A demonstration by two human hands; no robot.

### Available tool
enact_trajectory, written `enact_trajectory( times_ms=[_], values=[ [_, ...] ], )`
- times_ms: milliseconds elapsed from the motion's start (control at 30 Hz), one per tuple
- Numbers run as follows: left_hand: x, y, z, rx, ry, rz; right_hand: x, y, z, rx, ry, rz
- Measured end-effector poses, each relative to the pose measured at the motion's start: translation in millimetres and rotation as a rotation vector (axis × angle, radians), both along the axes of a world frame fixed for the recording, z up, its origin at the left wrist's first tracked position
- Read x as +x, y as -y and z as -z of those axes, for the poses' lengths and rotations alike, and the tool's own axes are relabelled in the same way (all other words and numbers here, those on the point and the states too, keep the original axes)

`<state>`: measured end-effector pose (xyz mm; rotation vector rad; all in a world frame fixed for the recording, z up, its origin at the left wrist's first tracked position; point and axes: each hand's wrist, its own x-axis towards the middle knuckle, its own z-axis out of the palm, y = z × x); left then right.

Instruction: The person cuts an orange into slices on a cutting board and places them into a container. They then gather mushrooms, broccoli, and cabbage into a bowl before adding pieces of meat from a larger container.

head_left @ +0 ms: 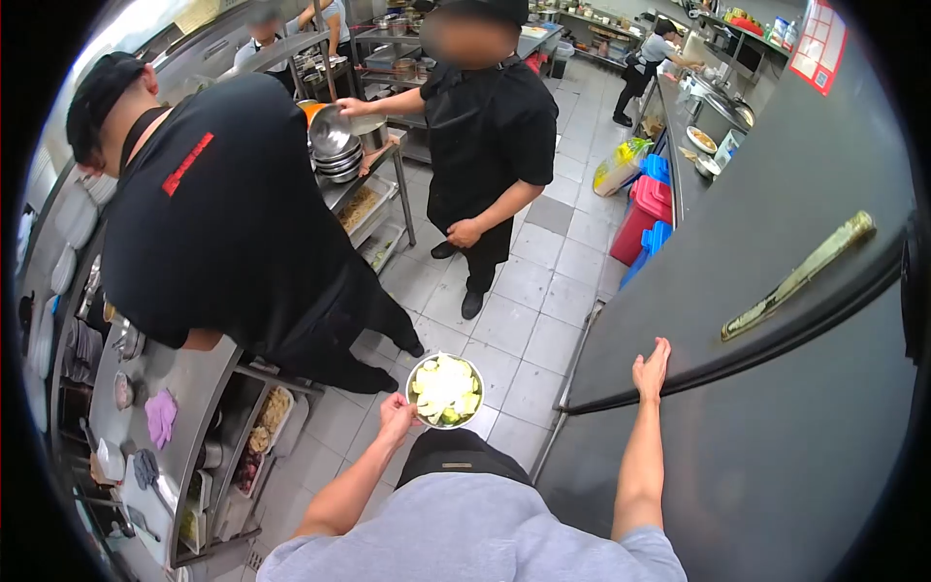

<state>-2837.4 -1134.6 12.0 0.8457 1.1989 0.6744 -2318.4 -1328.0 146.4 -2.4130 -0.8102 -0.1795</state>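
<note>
My left hand (pixel 396 417) grips the rim of a round metal bowl (pixel 411 376) in front of my waist. Pale green and white cut vegetables (pixel 444 390) fill it, some with darker green edges. My right hand (pixel 652 369) reaches out to the right with fingers stretched, flat against or close beside a large grey door (pixel 621 339). A long, worn, yellowish handle (pixel 797 276) is fixed to that door, farther right and above my hand. A dark seam runs along the door's lower edge.
At the left a person in black (pixel 223 223) leans over a steel counter (pixel 194 427). Another person in black (pixel 490 136) stands ahead beside stacked metal bowls (pixel 337 155). Red and blue bins (pixel 645 209) line the right side of the tiled floor (pixel 529 281). Others work farther back.
</note>
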Motion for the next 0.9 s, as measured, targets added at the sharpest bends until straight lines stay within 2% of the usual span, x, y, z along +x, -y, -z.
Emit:
enact_trajectory(
  times_ms=[200, 333, 367, 433, 533, 600, 633, 667, 733, 833, 900],
  values=[
    [-25, 59, -22, 0.043, -0.027, -0.093, 1, 3, 51, -0.033, 0.038, 0.046],
    [-56, 103, -33, -0.012, -0.012, -0.170, -38, 29, 105, -0.082, 0.038, 0.082],
    [-64, 111, -26, -0.009, 0.009, -0.178, -52, 39, 116, -0.079, -0.032, 0.059],
    [-73, 121, -35, -0.028, 0.019, -0.185, -58, 67, 185, 0.059, -0.031, -0.153],
    [-83, 123, -34, -0.017, 0.011, -0.180, -118, 99, 213, 0.085, -0.252, -0.070],
    [-87, 121, -25, -0.016, 0.022, -0.165, -157, 125, 236, 0.061, -0.331, 0.102],
    [-89, 120, -24, -0.024, 0.040, -0.153, -177, 137, 235, -0.014, -0.430, 0.158],
    [-88, 117, -25, -0.027, 0.048, -0.136, -193, 154, 247, 0.007, -0.431, 0.145],
    [-88, 110, -29, -0.033, 0.063, -0.094, -232, 179, 229, 0.045, -0.532, 0.164],
    [-79, 89, -36, -0.041, 0.114, 0.039, -282, 220, 224, 0.059, -0.487, 0.331],
    [-73, 77, -43, -0.045, 0.124, 0.128, -301, 236, 220, 0.065, -0.316, 0.316]
  ],
)
